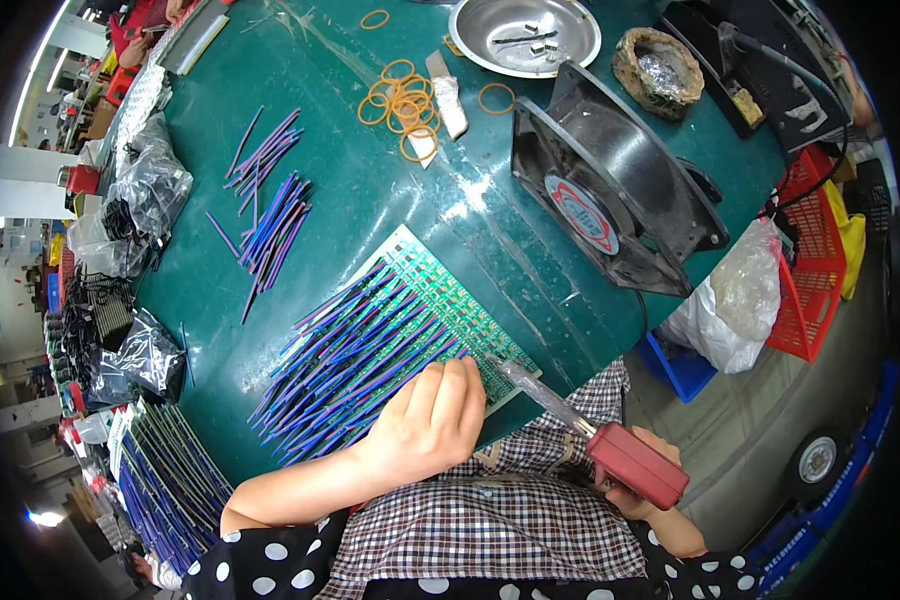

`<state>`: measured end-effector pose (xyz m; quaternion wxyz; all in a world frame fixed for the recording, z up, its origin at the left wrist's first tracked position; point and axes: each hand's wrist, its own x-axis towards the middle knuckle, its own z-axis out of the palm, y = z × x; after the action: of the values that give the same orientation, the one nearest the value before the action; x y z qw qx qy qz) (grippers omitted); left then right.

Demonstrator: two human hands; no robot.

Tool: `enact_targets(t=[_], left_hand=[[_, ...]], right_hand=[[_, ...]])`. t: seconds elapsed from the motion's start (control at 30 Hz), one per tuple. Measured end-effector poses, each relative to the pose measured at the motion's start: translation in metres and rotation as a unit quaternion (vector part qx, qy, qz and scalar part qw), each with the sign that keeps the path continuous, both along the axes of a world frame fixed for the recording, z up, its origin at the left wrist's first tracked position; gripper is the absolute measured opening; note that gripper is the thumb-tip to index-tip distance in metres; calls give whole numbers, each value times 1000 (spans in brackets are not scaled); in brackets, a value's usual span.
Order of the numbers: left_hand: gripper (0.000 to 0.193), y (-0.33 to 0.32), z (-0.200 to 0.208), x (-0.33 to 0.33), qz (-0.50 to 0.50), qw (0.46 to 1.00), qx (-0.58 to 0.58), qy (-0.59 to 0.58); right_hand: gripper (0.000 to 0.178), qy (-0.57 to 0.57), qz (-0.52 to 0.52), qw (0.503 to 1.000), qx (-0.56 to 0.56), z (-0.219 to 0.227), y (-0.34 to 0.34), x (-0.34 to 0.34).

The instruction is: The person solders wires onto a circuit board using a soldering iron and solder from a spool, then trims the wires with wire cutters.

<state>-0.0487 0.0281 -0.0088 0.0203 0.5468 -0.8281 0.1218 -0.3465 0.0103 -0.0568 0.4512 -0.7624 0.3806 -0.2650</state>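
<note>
A green circuit board panel point(448, 300) lies at a slant on the table, with many blue and purple wires point(355, 350) running off it to the lower left. My left hand point(432, 418) is closed in a pinch at the board's near right part, on what looks like a thin wire mostly hidden by the fingers. In my right hand point(630, 490) is a soldering gun with a red grip point(638, 465). Its tip touches or nearly touches the board just right of my left fingertips. Loose blue and purple wires point(275, 230) lie in piles beyond the board.
A black fan point(620, 180) stands on the green table point(370, 190) at the right. Behind are rubber bands point(407, 100), a metal dish point(460, 40) and a rough round pot point(658, 72). Stacked wired boards point(170, 480) and plastic bags point(150, 185) line the left. A red crate point(815, 270) stands right.
</note>
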Motion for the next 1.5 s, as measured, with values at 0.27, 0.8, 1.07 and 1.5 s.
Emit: enact_targets(t=[0.27, 0.8, 1.07, 1.5], left_hand=[[24, 2, -2, -2, 33, 998, 1, 48], [21, 0, 0, -6, 3, 1000, -9, -2], [29, 5, -3, -7, 40, 997, -6, 60], [32, 5, -6, -10, 57, 995, -25, 81]], right_hand=[[68, -17, 71, 990, -123, 3, -18, 8], [57, -21, -2, 1000, -18, -1, 2, 0], [68, -14, 72, 990, -118, 7, -20, 7], [67, -39, 64, 991, -113, 2, -18, 8]])
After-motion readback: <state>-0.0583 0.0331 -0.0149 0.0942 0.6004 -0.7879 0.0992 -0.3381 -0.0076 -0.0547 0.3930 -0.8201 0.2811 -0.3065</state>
